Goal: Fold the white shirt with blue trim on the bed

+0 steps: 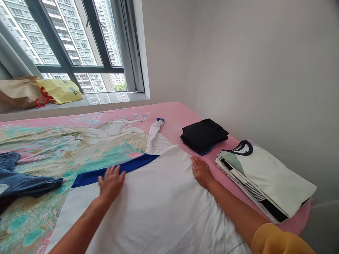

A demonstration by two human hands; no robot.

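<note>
A white garment with blue trim (159, 197), which looks like a long-sleeved top, lies spread on the bed in front of me. One sleeve (153, 137) stretches toward the far side and ends in a blue cuff. My left hand (112, 180) rests flat on the cloth by the blue band (140, 163), fingers spread. On the garment's right edge lies my right hand (202, 172), palm down with the fingers stretched out. Neither hand grips anything. The near part of the garment runs out of view at the bottom.
A folded black garment (203, 134) lies beyond my right hand. A stack of folded shirts (272, 176) sits at the bed's right edge, by the wall. Blue jeans (26, 180) lie at left on the patterned bedsheet (87, 141). Bags, including a yellow bag (59, 91), stand on the windowsill.
</note>
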